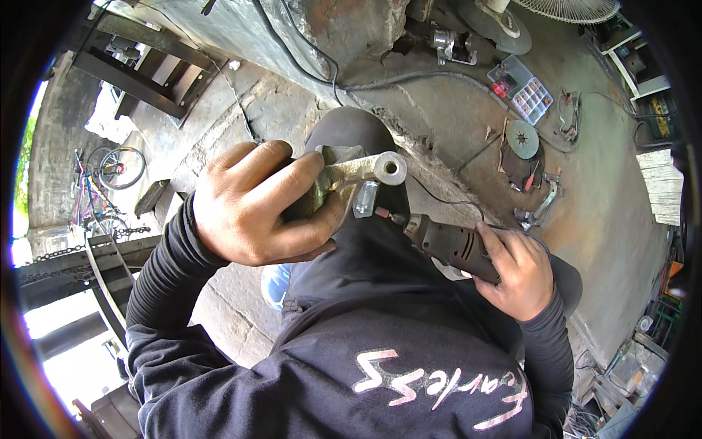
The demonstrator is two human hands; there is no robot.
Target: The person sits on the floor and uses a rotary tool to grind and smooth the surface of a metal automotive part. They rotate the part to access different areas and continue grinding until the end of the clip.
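My left hand is closed around a cast metal part, whose round end with a bore points to the right. The rest of the part is hidden in my fingers. In my right hand is a dark rotary tool, gripped around its body. A small reddish grinding bit sits at the tool's tip, close to a smooth, shiny face of the part. Whether bit and metal touch, I cannot tell. A thin cord runs by the tool.
On the floor at the far right lie a compartment box, a round disc and a metal bracket. Another metal part is farther back, near a fan. Cables cross the floor. A bicycle stands far left.
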